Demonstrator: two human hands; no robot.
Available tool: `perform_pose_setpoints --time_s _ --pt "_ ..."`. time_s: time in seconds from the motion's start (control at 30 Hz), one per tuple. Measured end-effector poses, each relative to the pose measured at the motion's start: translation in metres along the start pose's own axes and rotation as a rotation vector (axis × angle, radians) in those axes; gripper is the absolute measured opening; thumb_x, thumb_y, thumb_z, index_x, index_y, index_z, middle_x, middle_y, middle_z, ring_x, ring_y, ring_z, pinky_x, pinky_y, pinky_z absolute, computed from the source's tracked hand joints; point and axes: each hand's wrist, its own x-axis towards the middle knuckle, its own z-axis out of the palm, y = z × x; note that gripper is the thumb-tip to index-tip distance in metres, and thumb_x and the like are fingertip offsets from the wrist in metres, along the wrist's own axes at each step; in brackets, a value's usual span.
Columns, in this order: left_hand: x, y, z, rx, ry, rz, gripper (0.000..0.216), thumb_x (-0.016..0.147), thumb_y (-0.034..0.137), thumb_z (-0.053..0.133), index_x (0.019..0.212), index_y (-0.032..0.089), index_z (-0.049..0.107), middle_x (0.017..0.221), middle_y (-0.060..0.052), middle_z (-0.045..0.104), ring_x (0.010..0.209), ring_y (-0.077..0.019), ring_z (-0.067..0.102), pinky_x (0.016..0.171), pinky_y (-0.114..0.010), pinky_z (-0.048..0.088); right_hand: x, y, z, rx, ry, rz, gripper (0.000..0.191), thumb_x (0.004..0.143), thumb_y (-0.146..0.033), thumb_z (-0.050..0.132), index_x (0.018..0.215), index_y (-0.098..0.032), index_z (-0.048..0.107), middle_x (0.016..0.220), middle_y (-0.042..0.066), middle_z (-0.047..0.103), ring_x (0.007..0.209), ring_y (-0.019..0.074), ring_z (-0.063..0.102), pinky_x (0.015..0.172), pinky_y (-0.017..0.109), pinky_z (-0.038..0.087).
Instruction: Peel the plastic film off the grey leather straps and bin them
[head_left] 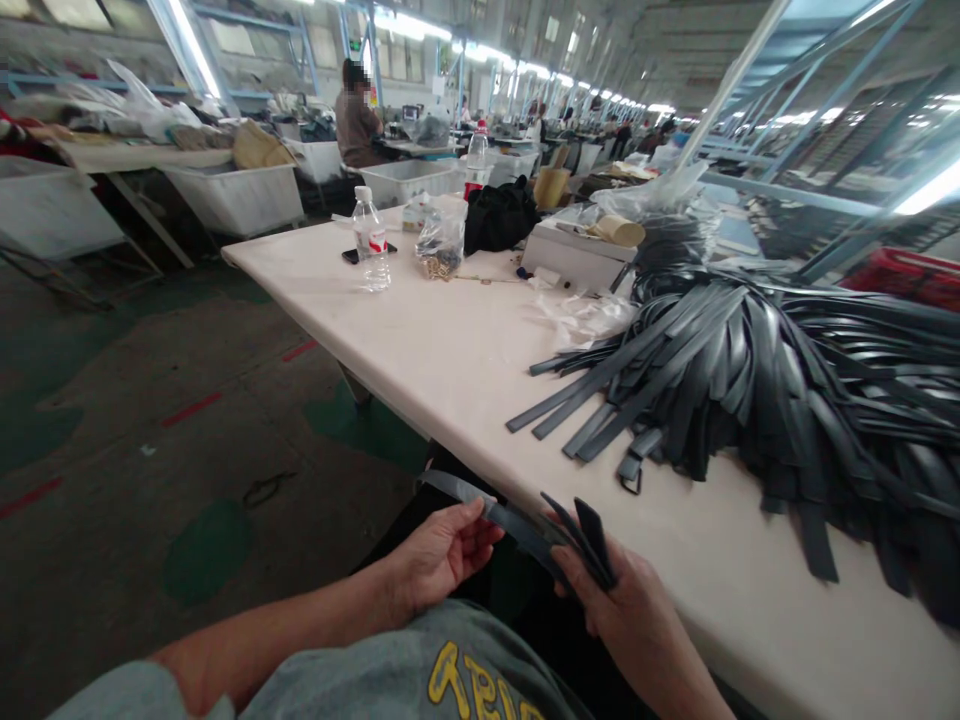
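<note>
Black flat straps stretch between my two hands, over my lap at the table's front edge. With thumb and fingers my left hand pinches one strap near where it curves away to the left. My right hand is closed around several straps, and their squared ends stick up past the fingers. To the right, a large heap of similar black straps spills across the table. A small metal buckle shows on one strap at the heap's near side.
A water bottle stands near the table's left edge beside a bag of small metal parts. Behind are a black bag, a second bottle and a white box. A person sits farther back near white bins.
</note>
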Motion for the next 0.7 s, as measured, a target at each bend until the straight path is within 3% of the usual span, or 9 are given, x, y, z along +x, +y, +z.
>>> perform_pose_setpoints --time_s 0.1,0.23,0.3,0.4,0.47,0.5,0.57,0.63,0.7 --pt "-0.004 -0.006 0.002 0.053 -0.047 -0.020 0.012 0.085 0.023 0.067 0.081 0.013 0.069 0.076 -0.004 0.073 0.070 -0.0131 0.069 0.060 -0.021 0.051 0.015 -0.002 0.020 -0.021 0.023 -0.077 0.035 0.089 -0.038 0.052 0.120 -0.022 0.060 0.065 -0.002 0.066 0.052 0.0159 0.061 0.049 0.025 0.048" --pt "-0.009 -0.006 -0.001 0.186 -0.174 0.023 0.017 0.082 0.025 0.071 0.090 0.011 0.070 0.083 -0.006 0.075 0.074 -0.0130 0.069 0.063 -0.020 0.050 0.031 -0.003 0.039 0.016 0.005 -0.164 0.026 0.087 -0.030 0.054 0.109 -0.022 0.066 0.070 0.000 0.070 0.061 0.0169 0.065 0.061 0.027 0.053" --pt "-0.012 -0.003 -0.002 0.229 -0.179 0.031 0.018 0.081 0.026 0.072 0.089 0.010 0.071 0.083 -0.007 0.075 0.075 -0.0140 0.070 0.064 -0.020 0.051 0.031 0.003 0.037 0.132 0.006 -0.139 0.028 0.089 -0.036 0.054 0.109 -0.021 0.067 0.070 0.000 0.069 0.051 0.0135 0.059 0.052 0.025 0.050" --pt "-0.015 0.003 -0.003 0.146 -0.120 -0.011 0.013 0.084 0.025 0.067 0.085 0.012 0.070 0.078 -0.005 0.075 0.072 -0.0150 0.070 0.063 -0.023 0.052 0.025 0.018 0.027 0.349 0.093 -0.061 0.038 0.089 -0.047 0.053 0.111 -0.020 0.067 0.080 0.003 0.072 0.037 0.0068 0.043 0.034 0.020 0.036" --pt "-0.017 0.007 -0.002 0.075 -0.089 -0.037 0.012 0.087 0.022 0.064 0.087 0.012 0.071 0.076 -0.005 0.075 0.072 -0.0156 0.070 0.064 -0.024 0.052 0.023 0.026 0.021 0.402 0.163 -0.101 0.035 0.088 -0.045 0.056 0.110 -0.021 0.069 0.097 0.007 0.074 0.044 0.0084 0.051 0.035 0.020 0.038" --pt "-0.018 0.008 -0.002 0.060 -0.082 -0.045 0.013 0.087 0.021 0.063 0.089 0.012 0.071 0.077 -0.006 0.075 0.073 -0.0160 0.071 0.064 -0.025 0.053 0.022 0.027 0.020 0.389 0.163 -0.167 0.031 0.088 -0.040 0.058 0.110 -0.022 0.071 0.106 0.008 0.073 0.055 0.0121 0.060 0.042 0.022 0.046" --pt "-0.021 0.009 -0.002 0.064 -0.089 -0.049 0.013 0.087 0.020 0.063 0.089 0.011 0.071 0.079 -0.007 0.075 0.073 -0.0161 0.070 0.065 -0.025 0.052 0.023 0.026 0.023 0.321 0.084 -0.340 0.026 0.087 -0.028 0.061 0.110 -0.025 0.072 0.123 0.009 0.068 0.090 0.0216 0.069 0.070 0.030 0.057" --pt "-0.023 0.008 -0.001 0.093 -0.123 -0.038 0.012 0.084 0.020 0.065 0.087 0.010 0.071 0.078 -0.006 0.074 0.071 -0.0150 0.069 0.065 -0.025 0.052 0.025 0.020 0.030 0.251 -0.006 -0.493 0.033 0.085 -0.016 0.059 0.114 -0.027 0.071 0.132 0.008 0.063 0.113 0.0245 0.062 0.093 0.036 0.052" --pt "-0.027 0.006 0.000 0.137 -0.183 -0.002 0.012 0.080 0.020 0.069 0.083 0.009 0.071 0.075 -0.005 0.072 0.065 -0.0132 0.066 0.064 -0.024 0.051 0.027 0.012 0.040 0.202 -0.029 -0.585 0.038 0.084 -0.009 0.056 0.113 -0.028 0.070 0.128 0.008 0.065 0.113 0.0220 0.062 0.095 0.033 0.050"
